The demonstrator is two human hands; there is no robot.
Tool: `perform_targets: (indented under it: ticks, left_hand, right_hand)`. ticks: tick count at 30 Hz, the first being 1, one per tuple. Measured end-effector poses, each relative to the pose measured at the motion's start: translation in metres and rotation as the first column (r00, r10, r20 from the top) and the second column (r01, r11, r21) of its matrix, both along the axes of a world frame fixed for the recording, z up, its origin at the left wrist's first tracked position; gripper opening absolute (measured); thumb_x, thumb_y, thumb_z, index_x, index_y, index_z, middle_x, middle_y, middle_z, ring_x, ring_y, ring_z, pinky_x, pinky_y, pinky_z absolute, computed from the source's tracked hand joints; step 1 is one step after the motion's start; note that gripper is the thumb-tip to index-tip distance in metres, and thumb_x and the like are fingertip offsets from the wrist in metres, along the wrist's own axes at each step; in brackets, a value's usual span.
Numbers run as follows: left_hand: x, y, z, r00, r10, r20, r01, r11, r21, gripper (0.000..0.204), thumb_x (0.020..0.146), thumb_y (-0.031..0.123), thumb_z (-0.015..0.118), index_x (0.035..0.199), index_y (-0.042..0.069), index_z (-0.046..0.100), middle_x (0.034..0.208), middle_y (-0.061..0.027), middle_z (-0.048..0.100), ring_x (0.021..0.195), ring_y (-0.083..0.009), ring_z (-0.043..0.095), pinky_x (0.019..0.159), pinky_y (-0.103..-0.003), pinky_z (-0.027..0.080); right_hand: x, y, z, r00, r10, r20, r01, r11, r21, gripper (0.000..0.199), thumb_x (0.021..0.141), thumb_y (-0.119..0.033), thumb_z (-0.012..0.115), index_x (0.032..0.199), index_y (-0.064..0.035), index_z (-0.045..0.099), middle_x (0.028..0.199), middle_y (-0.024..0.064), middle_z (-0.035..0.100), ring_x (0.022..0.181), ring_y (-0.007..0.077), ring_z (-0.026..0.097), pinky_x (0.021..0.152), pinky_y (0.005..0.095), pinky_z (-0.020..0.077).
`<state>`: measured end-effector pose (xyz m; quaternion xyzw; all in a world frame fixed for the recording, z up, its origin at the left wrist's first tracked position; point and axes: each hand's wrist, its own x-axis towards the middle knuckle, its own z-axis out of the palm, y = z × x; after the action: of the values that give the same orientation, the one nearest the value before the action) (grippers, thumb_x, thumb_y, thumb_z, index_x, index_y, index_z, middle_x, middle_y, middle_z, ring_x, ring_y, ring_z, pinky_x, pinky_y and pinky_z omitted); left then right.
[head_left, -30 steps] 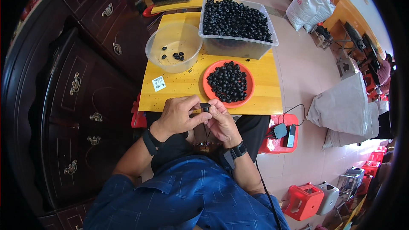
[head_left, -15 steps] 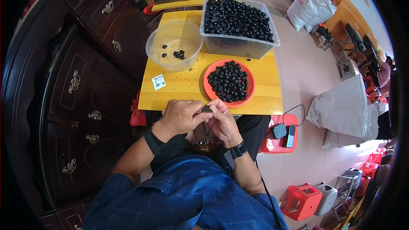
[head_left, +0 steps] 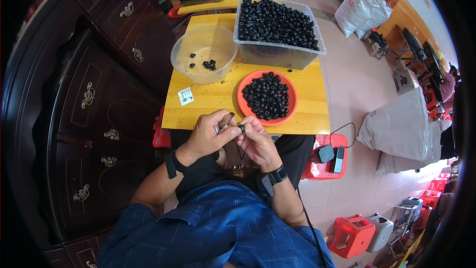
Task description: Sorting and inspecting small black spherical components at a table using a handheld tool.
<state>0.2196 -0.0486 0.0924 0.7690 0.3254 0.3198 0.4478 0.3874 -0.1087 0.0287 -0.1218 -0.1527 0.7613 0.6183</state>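
Observation:
Just past the near edge of the table, my two hands are close together. My left hand (head_left: 207, 135) is closed round a small, dark brown, blade-like tool (head_left: 226, 119), most of it hidden by the fingers. Between the thumb and fingertips of my right hand (head_left: 259, 143) is a small round black part (head_left: 241, 128), and my left thumb reaches up against it. Right beyond my hands, an orange-red plate (head_left: 242, 107) holds a heap of similar black ring-like parts (head_left: 267, 95). A clear round bowl (head_left: 179, 64) behind it to the left has several black pieces in it.
A large clear bin (head_left: 277, 57) full of black parts stands on the yellow table (head_left: 208, 104), near a white label (head_left: 185, 96). Dark drawers (head_left: 106, 94) rise on the left. A red stool (head_left: 317, 170) with devices and a cable is at right, with white sacks (head_left: 394, 129) beyond.
My left hand has turned and drawn slightly back, so the brown tool now shows above its fingers. The round black part has come into view in my right fingertips.

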Motion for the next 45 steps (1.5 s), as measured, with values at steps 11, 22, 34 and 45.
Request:
perform_targets:
  ticks: [11,22,34,45]
  left_hand:
    - [0.01,-0.006,-0.006,0.976,-0.074,0.204,0.131,0.951,-0.279,0.015,0.094,0.014,0.065,0.095,0.0,0.062,0.082,0.0008,0.062,0.071,-0.0028,0.054,0.064,-0.02,0.045]
    - [0.008,-0.005,-0.003,0.989,-0.125,0.075,0.135,0.978,-0.158,0.014,0.09,0.013,0.069,0.095,0.001,0.065,0.069,0.0038,0.057,0.062,-0.002,0.047,0.057,-0.021,0.039]
    - [-0.004,0.088,0.019,0.932,0.324,-0.161,-0.273,0.922,0.276,0.023,0.083,0.016,0.07,0.078,-0.002,0.057,0.058,-0.0046,0.051,0.055,-0.0101,0.049,0.053,-0.03,0.042]
    - [-0.018,0.142,0.014,0.846,0.469,-0.252,-0.396,0.871,0.291,0.025,0.086,0.021,0.071,0.095,-0.001,0.064,0.062,-0.0024,0.052,0.06,-0.0071,0.05,0.057,-0.027,0.043]
  right_hand:
    - [0.003,0.001,-0.005,0.999,0.045,0.002,-0.045,0.999,-0.02,0.013,0.095,-0.019,0.065,0.1,-0.0086,0.057,0.086,-0.0002,0.063,0.075,0.0087,0.064,0.069,0.0211,0.0546]
    - [0.008,0.001,-0.022,0.994,0.098,-0.042,-0.098,0.995,-0.016,0.015,0.095,-0.015,0.065,0.105,-0.0081,0.058,0.106,0.0026,0.066,0.08,0.0108,0.066,0.069,0.0245,0.0555]
    - [0.059,0.011,0.012,-0.161,-0.5,0.851,0.395,0.758,0.519,0.017,0.087,-0.009,0.069,0.102,-0.0041,0.062,0.092,0.0083,0.067,0.084,0.0223,0.065,0.077,0.0303,0.0512]
    - [0.074,0.032,-0.019,-0.656,-0.419,0.628,0.078,0.789,0.609,0.032,0.075,-0.011,0.073,0.106,-0.0056,0.064,0.113,0.0166,0.06,0.106,0.035,0.057,0.092,0.0429,0.0476]
